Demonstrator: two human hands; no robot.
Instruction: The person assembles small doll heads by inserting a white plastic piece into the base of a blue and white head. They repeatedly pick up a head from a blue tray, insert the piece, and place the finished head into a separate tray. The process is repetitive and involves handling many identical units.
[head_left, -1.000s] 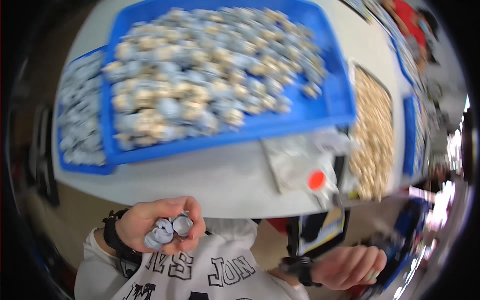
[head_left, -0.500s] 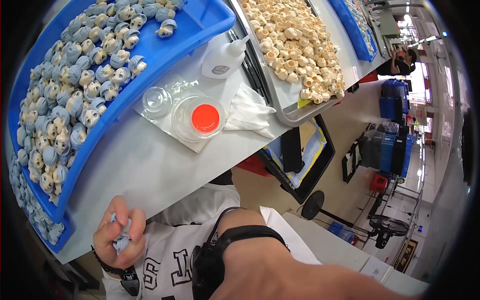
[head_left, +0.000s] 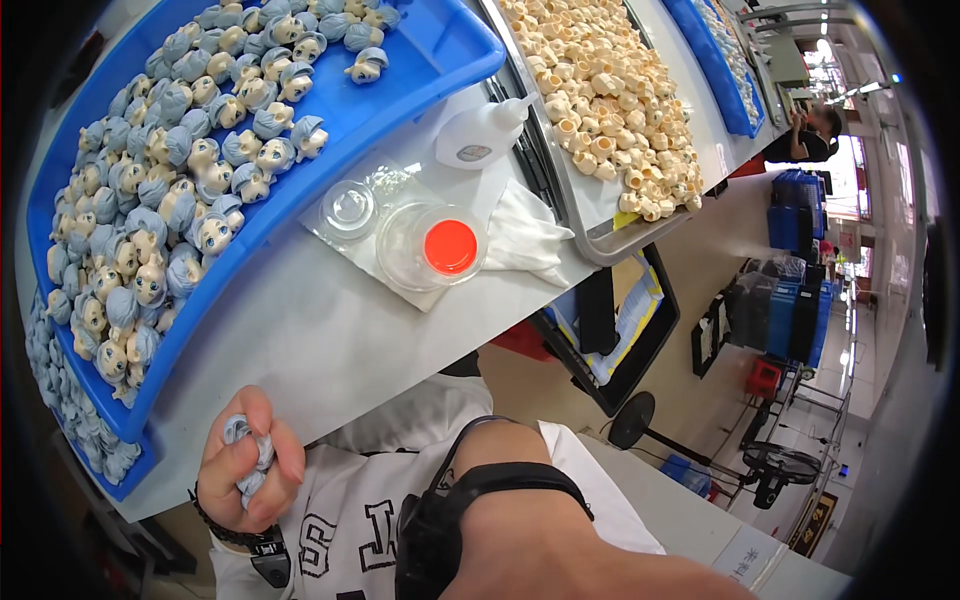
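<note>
My left hand (head_left: 245,465) is at the lower left, by the table's near edge, its fingers closed round a blue-grey doll hair piece (head_left: 262,455). Part of the piece shows between thumb and fingers; the rest is hidden in the palm. My right wrist carries a black strap (head_left: 515,478), and the back of my right hand (head_left: 600,550) reaches close to the camera at the lower edge. Its fingers lie outside the picture. Beyond the left hand stands a blue tray (head_left: 425,75) of small doll heads (head_left: 215,235) with painted eyes and blue-grey hair.
A clear round container with a red-orange disc (head_left: 450,247), a clear lid (head_left: 348,208), a white squeeze bottle (head_left: 480,135) and a white cloth (head_left: 525,235) lie mid-table. A metal tray (head_left: 640,240) holds beige hollow parts. A black fan (head_left: 775,460) stands at right; another person sits farther off.
The whole view has shifted slightly, so the trays and table sit farther right in the picture. My left hand keeps its hold on the hair piece, turned a little.
</note>
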